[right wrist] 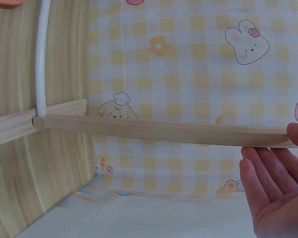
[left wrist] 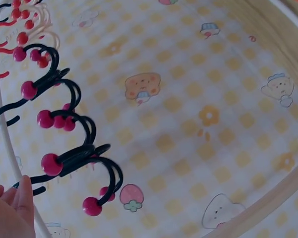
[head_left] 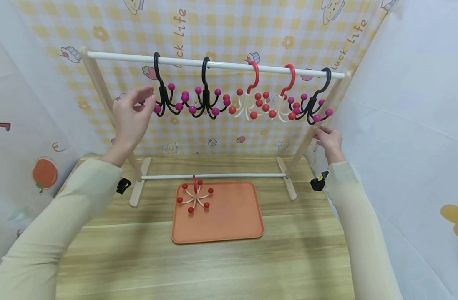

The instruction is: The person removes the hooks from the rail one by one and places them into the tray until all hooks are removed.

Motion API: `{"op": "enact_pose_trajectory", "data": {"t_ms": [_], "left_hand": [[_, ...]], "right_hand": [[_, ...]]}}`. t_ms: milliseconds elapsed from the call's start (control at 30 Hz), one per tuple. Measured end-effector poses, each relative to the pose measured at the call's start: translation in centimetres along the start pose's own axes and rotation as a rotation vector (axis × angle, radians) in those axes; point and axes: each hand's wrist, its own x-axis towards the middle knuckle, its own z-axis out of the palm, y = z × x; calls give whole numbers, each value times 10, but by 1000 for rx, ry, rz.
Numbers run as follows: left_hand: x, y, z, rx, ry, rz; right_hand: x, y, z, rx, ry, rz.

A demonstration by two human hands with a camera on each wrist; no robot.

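On the rack's white top rod [head_left: 229, 65] hang three black hooks with magenta-tipped prongs and two red-topped hooks with cream prongs and red balls. My left hand [head_left: 133, 114] is raised beside the leftmost black hook [head_left: 162, 93], fingers bent toward the thumb with nothing seen between them. In the left wrist view its fingertips [left wrist: 25, 198] overlap the rod beside that hook. My right hand [head_left: 328, 139] pinches the right wooden post [right wrist: 164, 134], thumb on one side and fingers on the other. Just above it hangs the rightmost black hook [head_left: 311, 106].
An orange tray [head_left: 229, 221] lies on the wood-grain table [head_left: 214, 266], bearing another red-and-cream hook [head_left: 195, 196] near its back left corner. Behind the tray runs the rack's lower white rod [head_left: 214, 176]. A yellow checked cloth [head_left: 221, 141] hangs behind the rack.
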Motion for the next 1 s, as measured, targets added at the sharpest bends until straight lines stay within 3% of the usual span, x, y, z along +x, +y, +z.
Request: {"op": "enact_pose_trajectory", "data": {"t_ms": [100,233,333,500,700,1000], "left_hand": [[11,6,-2,25,-33,-67],[26,13,-4,84,-135,-180],[36,17,-3,114,-189,-221],[47,21,3,176,-210,-201],[55,21,8,261,-189,-170],[60,22,12,234,-173,-240]], "right_hand": [[0,0,0,-3,-2,2],[0,0,0,-16,-8,3],[1,1,0,-20,-6,-2],[2,2,0,-12,2,-12],[1,1,0,-14,-3,-9],[-1,-1,0,1,-10,6]]}}
